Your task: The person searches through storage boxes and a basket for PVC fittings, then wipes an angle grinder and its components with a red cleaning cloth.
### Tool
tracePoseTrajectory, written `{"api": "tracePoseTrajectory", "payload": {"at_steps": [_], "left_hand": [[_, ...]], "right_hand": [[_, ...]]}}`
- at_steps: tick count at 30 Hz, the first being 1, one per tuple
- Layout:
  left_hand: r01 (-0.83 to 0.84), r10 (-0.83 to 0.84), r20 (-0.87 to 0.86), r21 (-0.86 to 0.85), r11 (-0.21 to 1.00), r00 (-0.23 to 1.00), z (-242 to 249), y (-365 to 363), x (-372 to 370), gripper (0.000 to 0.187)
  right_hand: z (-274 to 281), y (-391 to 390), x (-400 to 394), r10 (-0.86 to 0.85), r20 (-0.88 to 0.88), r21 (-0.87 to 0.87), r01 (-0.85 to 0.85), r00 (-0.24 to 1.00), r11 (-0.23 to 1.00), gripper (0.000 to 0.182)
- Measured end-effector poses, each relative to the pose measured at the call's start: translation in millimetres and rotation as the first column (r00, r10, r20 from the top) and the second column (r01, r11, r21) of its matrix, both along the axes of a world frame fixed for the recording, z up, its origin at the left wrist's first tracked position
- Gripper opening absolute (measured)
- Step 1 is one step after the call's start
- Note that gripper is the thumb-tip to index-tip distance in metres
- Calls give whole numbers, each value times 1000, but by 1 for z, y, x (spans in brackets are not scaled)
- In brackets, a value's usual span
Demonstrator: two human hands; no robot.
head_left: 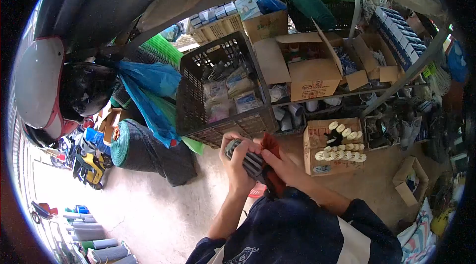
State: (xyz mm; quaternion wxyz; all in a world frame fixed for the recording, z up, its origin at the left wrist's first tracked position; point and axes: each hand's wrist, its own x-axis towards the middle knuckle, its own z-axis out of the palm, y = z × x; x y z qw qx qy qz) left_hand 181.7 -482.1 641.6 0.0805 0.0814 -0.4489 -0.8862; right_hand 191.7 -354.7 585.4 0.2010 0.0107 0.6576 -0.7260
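My left hand is wrapped around a dark grey ribbed object, whose exact kind I cannot make out. A black part of it hangs down toward my dark shirt. Beside it, my right hand is closed, its fingers pinching a red-brown cloth against the object's upper end. Both hands are close together in front of my chest, and the fingers hide much of the object.
Ahead stands a black plastic crate with bagged goods. Open cardboard boxes sit on a shelf to its right. Cream-coloured plastic pieces lie on a flat carton. A rolled dark green net rests at left, near hanging helmets.
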Motion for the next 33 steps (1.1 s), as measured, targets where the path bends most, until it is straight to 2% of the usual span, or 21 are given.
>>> {"api": "tracePoseTrajectory", "payload": {"at_steps": [3,6,7,8,10,12,13,15,17,18,20,21,22,24,26,27,30,31,33], "left_hand": [[-23,23,0,-41,999,1000,13,2,-6,20],[13,-12,10,-51,999,1000,-9,7,-4,19],[48,-46,21,-102,994,999,-18,8,0,18],[44,-28,65,-262,964,997,-25,13,8,15],[-73,79,15,-250,966,997,-16,24,12,11],[-56,34,-87,-270,961,996,-11,17,7,11],[-52,13,-138,-278,959,990,-9,11,4,11],[-57,54,-31,-133,989,998,-4,-5,-3,10],[-107,108,11,-64,992,994,-7,-4,-9,15],[-68,70,32,-65,996,997,-7,-1,-6,16],[7,-2,78,-61,998,997,-11,6,11,18],[36,-21,145,-105,994,989,-19,12,19,22],[60,-43,67,-267,962,997,-30,17,22,20],[23,-24,-2,-273,962,1000,-31,11,17,18],[-7,19,33,-343,939,999,-17,3,10,17],[-63,76,44,-260,964,996,-6,3,5,24],[-31,54,123,-186,982,991,-5,-1,1,26],[-79,105,63,-322,944,992,-20,3,-2,40],[-107,114,28,-185,977,993,-23,16,2,50]], "right_hand": [[23,0,19,-19,57,-82,24,998,996,39],[23,7,11,-13,-217,158,48,976,986,40],[28,7,6,-43,-200,112,66,979,991,42],[37,4,1,-70,-181,66,84,981,994,44],[32,-1,-1,-117,-140,-23,115,983,993,45],[5,-10,2,-156,-91,-104,146,984,984,42],[4,-8,9,-110,-64,-52,107,992,993,41],[4,-1,20,-17,-9,50,18,1000,999,41],[-4,-7,30,-72,-32,-36,71,997,997,41],[-7,-10,30,-105,-48,-80,101,993,992,40],[23,-6,14,-160,-222,10,167,962,986,42],[34,-5,6,-179,-306,50,203,935,978,43],[35,-6,3,-176,-267,39,193,948,980,43],[35,-7,-1,-167,-193,16,173,967,985,43],[16,-10,14,-125,-136,-68,116,983,991,42],[10,-11,18,-97,-116,-109,85,989,990,41],[5,-12,27,-139,-164,-62,131,977,989,42],[6,-11,27,-148,-160,-78,137,976,988,44],[11,-6,28,-163,-157,-109,147,974,983,48]]}}
